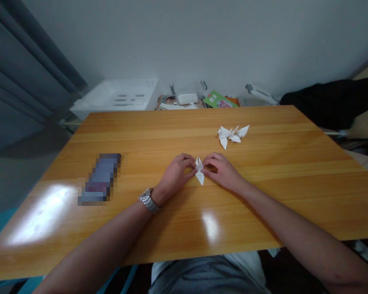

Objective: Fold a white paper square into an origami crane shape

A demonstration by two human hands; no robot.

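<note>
A small folded white paper piece [199, 170] rests on the wooden table [263, 196] near its middle. My left hand [175, 174], with a metal watch on its wrist, pinches the paper's left side with curled fingers. From the right, my right hand [222, 170] pinches the same paper. Both hands lie low on the tabletop. Farther back and to the right lie finished white folded paper figures [232, 134], apart from both hands.
A blurred dark flat object [100, 183] lies on the table's left part. Behind the table stand a white box [119, 96], cables and a green booklet [217, 100]. Dark cloth [331, 102] sits at the back right. A curtain hangs at the left.
</note>
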